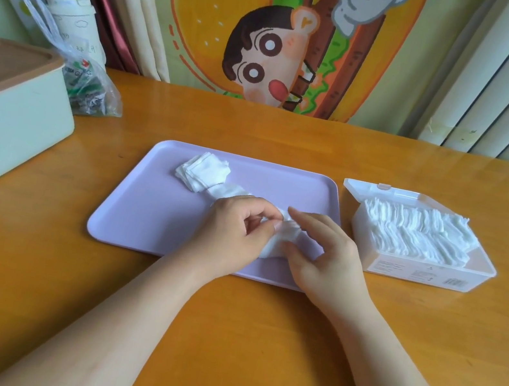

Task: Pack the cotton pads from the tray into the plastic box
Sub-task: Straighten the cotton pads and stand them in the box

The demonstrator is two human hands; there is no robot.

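My left hand point(237, 224) has its fingers curled in, thumb and fingertips pinching one end of a small bunch of cotton pads point(278, 235). My right hand point(323, 256) cups the other end, fingers bent over the top. I hold it from both sides, I think, so the thin squares line up into one block instead of fanning apart. The bunch sits low over the middle of the lilac tray point(125, 221), near its front edge. Behind my left hand a loose heap of pads point(202, 171) waits on the tray, so the job is not done. Just right of the tray stands the plastic box point(419, 271) with its lid point(382, 191) folded back, already mostly filled with rows of pads point(409, 232) standing on edge. Both rest on the wooden counter point(223, 323).
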